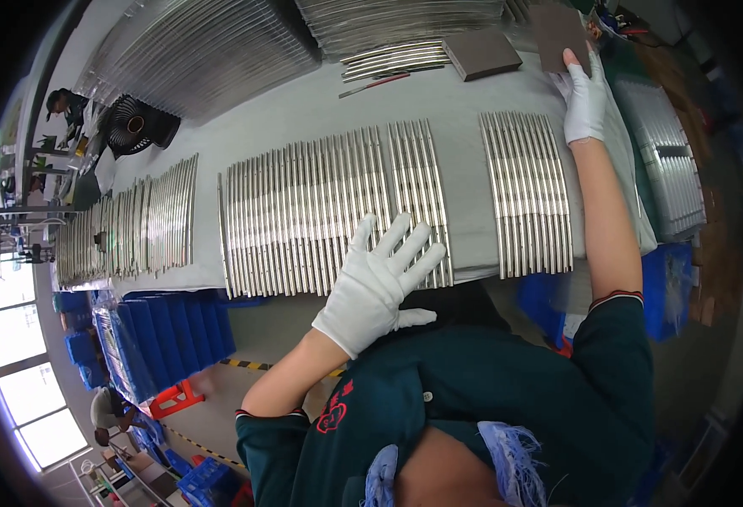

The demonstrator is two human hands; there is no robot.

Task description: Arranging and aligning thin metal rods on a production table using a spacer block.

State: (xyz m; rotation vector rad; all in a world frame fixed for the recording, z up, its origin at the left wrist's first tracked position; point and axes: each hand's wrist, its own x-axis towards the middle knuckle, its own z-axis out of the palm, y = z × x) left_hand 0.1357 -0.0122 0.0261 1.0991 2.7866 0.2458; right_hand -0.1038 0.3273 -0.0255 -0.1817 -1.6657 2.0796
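The left hand (377,287), fingers spread flat, is pressing polished metal rods (329,215) at the worktop's (321,106) near edge. The right hand (584,100), fingers together, is touching a brown sanding block (559,34) at the far edge. Rods likely stiff, slippery; grip mid-length.
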